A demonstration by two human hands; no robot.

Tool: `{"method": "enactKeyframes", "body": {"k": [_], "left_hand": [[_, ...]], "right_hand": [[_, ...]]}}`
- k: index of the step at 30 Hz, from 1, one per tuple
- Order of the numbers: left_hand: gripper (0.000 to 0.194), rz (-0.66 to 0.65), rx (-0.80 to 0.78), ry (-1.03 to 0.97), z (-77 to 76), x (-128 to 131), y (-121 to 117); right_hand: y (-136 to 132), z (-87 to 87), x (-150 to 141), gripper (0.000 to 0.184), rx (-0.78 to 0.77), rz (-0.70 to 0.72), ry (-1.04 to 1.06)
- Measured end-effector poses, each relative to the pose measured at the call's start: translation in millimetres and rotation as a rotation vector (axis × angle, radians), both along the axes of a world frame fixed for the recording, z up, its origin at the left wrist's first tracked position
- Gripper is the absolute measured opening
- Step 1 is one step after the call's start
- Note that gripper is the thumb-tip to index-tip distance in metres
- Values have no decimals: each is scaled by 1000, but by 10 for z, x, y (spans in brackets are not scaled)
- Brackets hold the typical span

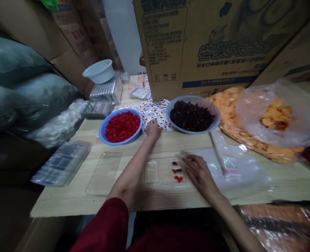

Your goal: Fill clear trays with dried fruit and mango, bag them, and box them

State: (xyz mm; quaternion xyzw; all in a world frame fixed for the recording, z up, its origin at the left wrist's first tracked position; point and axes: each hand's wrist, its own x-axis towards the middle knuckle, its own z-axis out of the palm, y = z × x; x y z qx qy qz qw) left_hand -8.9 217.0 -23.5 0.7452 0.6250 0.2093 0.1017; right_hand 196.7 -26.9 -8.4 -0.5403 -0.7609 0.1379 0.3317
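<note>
From where I stand, the person's left hand [153, 129] reaches across the tabletop [73, 201] to the near edge of a heap of small white-and-red printed sachets [155, 110], its fingers bent down onto them; I can't tell how far they part or whether they have hold of one. The right hand [199, 173] is at the right edge of a clear compartmented plastic tray [165, 171], fingers bent and slightly apart, though I can't make out whether they grip the rim. That tray lies flat in front of the person, with red and dark pieces [178, 170] in its right-hand column. Left of the heap stands a blue bowl [101, 131] of glossy red pieces [122, 126]; to the right, a pale blue bowl [216, 122] of nearly black ones [191, 115]. Beyond that bowl, orange pieces [275, 113] fill a clear plastic bag [302, 119]. A clear plastic sheet-like piece [105, 173] lies left of the forearm, near stacked trays [63, 162]. A big printed cardboard box [168, 45] rises behind the sachets.
</note>
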Motion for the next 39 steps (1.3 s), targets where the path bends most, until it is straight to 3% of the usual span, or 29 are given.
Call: {"method": "enactKeyframes", "body": {"k": [3, 7, 9, 11, 14, 17, 21, 24, 27, 29, 33, 39], "left_hand": [[39, -67, 12, 19, -139, -3, -16], [32, -215, 12, -1, -232, -180, -371], [26, -241, 17, -43, -243, -300, -535], [24, -221, 27, -96, -238, -403, -636], [21, -139, 73, -186, -189, -498, -681], [17, -43, 83, -406, -86, -523, -740], [25, -112, -215, -628, 81, -502, -1098], [23, -266, -413, -552, 170, -471, -1481], [17, -347, -410, -420, 205, -412, -1728], [15, -332, -354, -358, 196, -361, -1788], [12, -298, -225, -278, 117, -277, -1815], [16, -240, -132, -317, 87, -348, -1916]], "right_hand": [[688, -64, -122, 35, 1, 18, 12], [1620, -301, -445, 54, -125, -54, -143], [1877, -386, -580, 55, -157, -101, -214], [1948, -422, -662, 48, -148, -97, -233], [1832, -419, -683, 36, -120, -45, -247], [1669, -395, -606, 28, -118, -29, -258], [1434, -294, -369, 21, -126, -46, -229], [1063, -122, -206, 15, -96, -69, 2], [521, 41, -210, 11, -62, -37, 271], [171, 71, -316, 11, -8, 49, 303], [-245, -109, -600, 24, 163, 192, 193], [-355, -498, -693, 28, 308, 256, -60]]}}
